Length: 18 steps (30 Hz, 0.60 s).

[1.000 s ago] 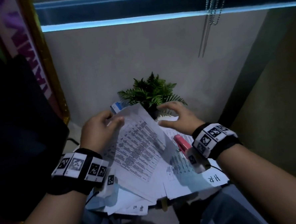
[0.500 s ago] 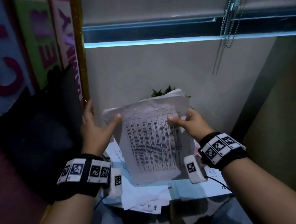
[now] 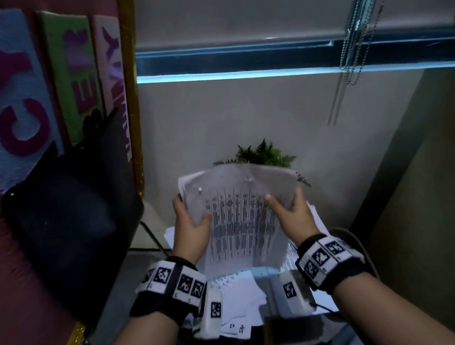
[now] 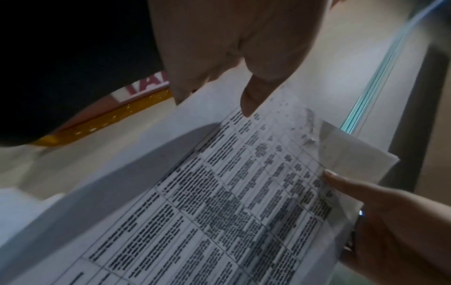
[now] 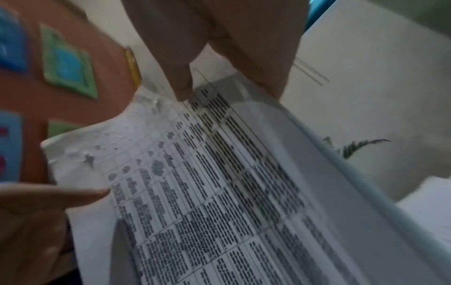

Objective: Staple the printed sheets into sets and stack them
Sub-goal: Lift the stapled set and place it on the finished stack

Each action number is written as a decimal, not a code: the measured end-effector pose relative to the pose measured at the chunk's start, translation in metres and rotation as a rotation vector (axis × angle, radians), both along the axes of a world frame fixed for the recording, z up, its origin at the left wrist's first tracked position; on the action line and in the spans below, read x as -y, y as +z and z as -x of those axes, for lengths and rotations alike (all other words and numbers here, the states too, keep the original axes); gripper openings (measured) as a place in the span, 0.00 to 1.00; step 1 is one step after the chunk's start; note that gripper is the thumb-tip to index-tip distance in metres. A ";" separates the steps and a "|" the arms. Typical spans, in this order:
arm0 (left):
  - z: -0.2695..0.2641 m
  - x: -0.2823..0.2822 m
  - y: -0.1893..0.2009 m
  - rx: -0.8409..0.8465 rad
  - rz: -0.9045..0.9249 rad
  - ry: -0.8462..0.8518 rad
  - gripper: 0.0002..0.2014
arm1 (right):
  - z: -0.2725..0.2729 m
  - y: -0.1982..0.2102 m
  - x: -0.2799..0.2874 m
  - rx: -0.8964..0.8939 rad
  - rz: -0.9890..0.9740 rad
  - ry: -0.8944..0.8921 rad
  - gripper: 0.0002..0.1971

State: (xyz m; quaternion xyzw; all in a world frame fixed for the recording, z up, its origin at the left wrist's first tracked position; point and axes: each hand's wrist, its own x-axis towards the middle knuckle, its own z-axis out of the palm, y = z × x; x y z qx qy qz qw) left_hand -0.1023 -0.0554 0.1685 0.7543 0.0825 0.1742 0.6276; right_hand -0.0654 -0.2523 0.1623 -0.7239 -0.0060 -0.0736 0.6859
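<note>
While we looked down from the head view, our left hand (image 3: 191, 228) and right hand (image 3: 294, 216) each pinched a side edge of the printed sheets (image 3: 240, 219), held upright in the air above loose papers (image 3: 239, 305), near a fern (image 3: 262, 154).

The left wrist view showed our thumb (image 4: 256, 92) pressed on the print.

The right wrist view showed the same pinch, blurred.
</note>
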 end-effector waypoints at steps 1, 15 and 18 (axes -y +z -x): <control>0.002 0.003 -0.011 -0.062 -0.028 -0.013 0.28 | 0.003 -0.008 -0.002 -0.033 0.092 0.029 0.23; -0.017 0.008 -0.034 -0.227 -0.123 0.017 0.17 | 0.001 -0.015 -0.005 -0.128 0.200 -0.002 0.25; -0.025 -0.004 -0.018 -0.112 -0.344 0.023 0.11 | -0.008 0.006 0.006 0.213 0.354 -0.283 0.42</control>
